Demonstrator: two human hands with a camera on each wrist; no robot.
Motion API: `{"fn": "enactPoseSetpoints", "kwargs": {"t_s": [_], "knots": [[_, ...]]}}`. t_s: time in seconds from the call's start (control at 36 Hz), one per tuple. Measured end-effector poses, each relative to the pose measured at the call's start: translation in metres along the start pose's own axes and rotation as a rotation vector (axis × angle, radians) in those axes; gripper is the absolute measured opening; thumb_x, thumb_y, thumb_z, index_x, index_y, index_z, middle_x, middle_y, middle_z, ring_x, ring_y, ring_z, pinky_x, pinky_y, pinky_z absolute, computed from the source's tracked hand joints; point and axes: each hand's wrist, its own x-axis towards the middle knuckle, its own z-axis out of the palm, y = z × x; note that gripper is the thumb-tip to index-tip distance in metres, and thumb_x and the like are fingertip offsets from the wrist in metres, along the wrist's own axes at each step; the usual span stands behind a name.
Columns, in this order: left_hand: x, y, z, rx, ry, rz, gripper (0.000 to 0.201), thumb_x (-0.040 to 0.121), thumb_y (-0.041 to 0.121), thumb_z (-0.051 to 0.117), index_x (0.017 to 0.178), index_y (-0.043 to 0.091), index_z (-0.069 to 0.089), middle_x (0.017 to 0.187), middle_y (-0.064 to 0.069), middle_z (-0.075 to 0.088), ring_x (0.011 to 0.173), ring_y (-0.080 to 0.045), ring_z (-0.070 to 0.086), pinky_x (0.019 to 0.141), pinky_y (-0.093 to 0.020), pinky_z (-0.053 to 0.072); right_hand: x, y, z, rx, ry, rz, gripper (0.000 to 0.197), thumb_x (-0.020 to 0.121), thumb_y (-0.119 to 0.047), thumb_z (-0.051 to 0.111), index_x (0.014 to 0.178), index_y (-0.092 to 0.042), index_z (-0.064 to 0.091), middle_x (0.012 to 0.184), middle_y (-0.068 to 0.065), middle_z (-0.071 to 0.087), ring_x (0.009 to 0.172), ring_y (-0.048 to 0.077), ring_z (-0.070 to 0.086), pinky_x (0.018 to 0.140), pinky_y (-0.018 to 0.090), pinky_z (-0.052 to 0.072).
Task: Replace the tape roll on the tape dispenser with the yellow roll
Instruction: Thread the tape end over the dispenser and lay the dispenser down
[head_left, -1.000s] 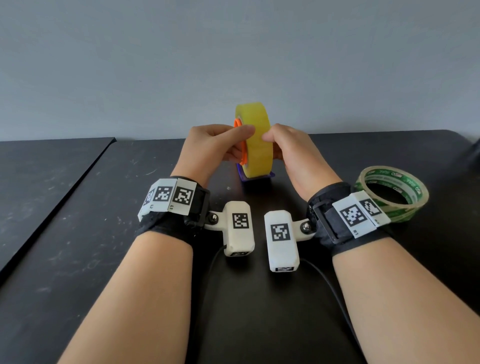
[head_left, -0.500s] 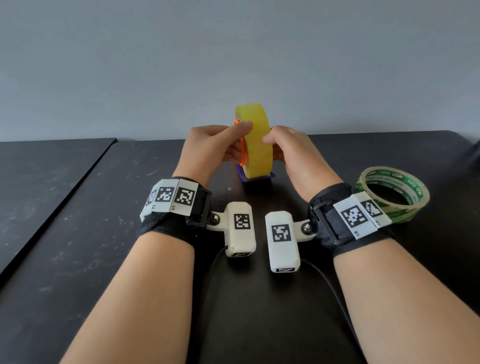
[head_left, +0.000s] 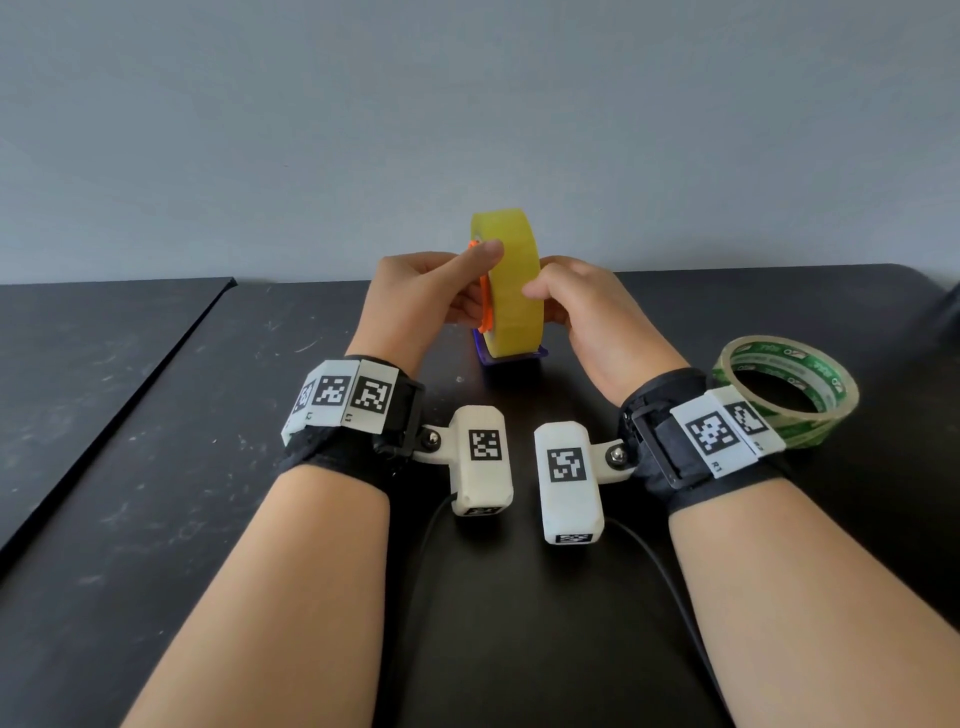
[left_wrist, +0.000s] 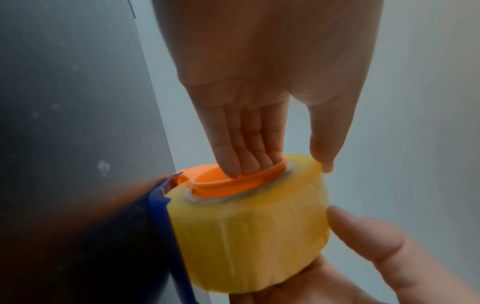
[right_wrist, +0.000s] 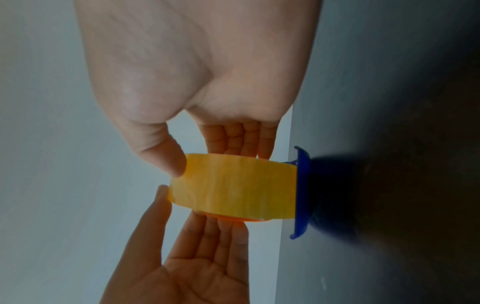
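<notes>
Yellow roll (head_left: 511, 291) on tape dispenser (head_left: 511, 357)

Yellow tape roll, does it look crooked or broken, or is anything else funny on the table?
Nothing stands out. The yellow roll stands upright on the blue dispenser, around the orange hub, held between the left hand and the right hand. The green-printed roll lies flat on the black table, off to the right.

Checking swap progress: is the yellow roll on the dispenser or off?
On. The yellow roll sits around the orange hub, upright against the blue base. Fully seated: cannot tell.
</notes>
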Motion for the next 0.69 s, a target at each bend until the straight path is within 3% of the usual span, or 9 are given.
{"fn": "enactPoseSetpoints", "kwargs": {"t_s": [0.19, 0.31, 0.39, 0.5, 0.69], "knots": [[-0.0024, 0.0025, 0.0009, -0.01, 0.004, 0.006, 0.048, 0.086, 0.03, 0.07, 0.089, -0.018, 0.067, 0.077, -0.026, 0.065, 0.066, -0.03, 0.062, 0.07, -0.038, 0.055, 0.0009, -0.0016, 0.0009, 0.026, -0.004, -0.003, 0.028, 0.069, -0.036, 0.055, 0.084, -0.018, 0.07, 0.096, 0.005, 0.073, 0.099, 0.023, 0.067, 0.104, 0.05, 0.045], [-0.0028, 0.004, 0.0017, -0.005, 0.01, 0.008, 0.048, 0.086, 0.031, 0.069, 0.087, -0.017, 0.067, 0.074, -0.025, 0.064, 0.062, -0.028, 0.062, 0.069, -0.037, 0.054, 0.0017, -0.0006, -0.0004, 0.047, -0.007, -0.008, 0.037, 0.059, -0.043, 0.06, 0.084, -0.019, 0.071, 0.096, 0.006, 0.073, 0.1, 0.025, 0.067, 0.104, 0.053, 0.043], [-0.0033, 0.0049, 0.0029, 0.0, 0.009, 0.008, 0.049, 0.087, 0.033, 0.069, 0.086, -0.017, 0.067, 0.072, -0.024, 0.064, 0.06, -0.027, 0.062, 0.069, -0.038, 0.056, 0.0015, -0.0004, -0.0016, 0.045, -0.004, -0.014, 0.035, 0.062, -0.034, 0.059, 0.087, -0.012, 0.069, 0.094, 0.009, 0.072, 0.098, 0.027, 0.066, 0.104, 0.054, 0.043], [-0.0031, 0.0048, 0.0025, -0.007, 0.008, 0.008, 0.053, 0.086, 0.034, 0.069, 0.086, -0.019, 0.066, 0.073, -0.025, 0.064, 0.062, -0.028, 0.063, 0.07, -0.039, 0.056, 0.0003, -0.0003, -0.0018, 0.032, -0.017, -0.027, 0.028, 0.065, -0.02, 0.055, 0.089, -0.01, 0.066, 0.087, 0.004, 0.069, 0.089, 0.02, 0.064, 0.098, 0.048, 0.047], [-0.0031, 0.0041, -0.0003, -0.002, 0.005, -0.001, 0.055, 0.085, 0.035, 0.07, 0.088, -0.019, 0.066, 0.082, -0.034, 0.067, 0.067, -0.031, 0.065, 0.08, -0.049, 0.056, -0.0002, -0.0018, -0.0001, 0.026, -0.004, -0.01, 0.03, 0.069, -0.028, 0.056, 0.092, -0.016, 0.071, 0.101, 0.009, 0.074, 0.101, 0.026, 0.067, 0.103, 0.051, 0.045]]}}
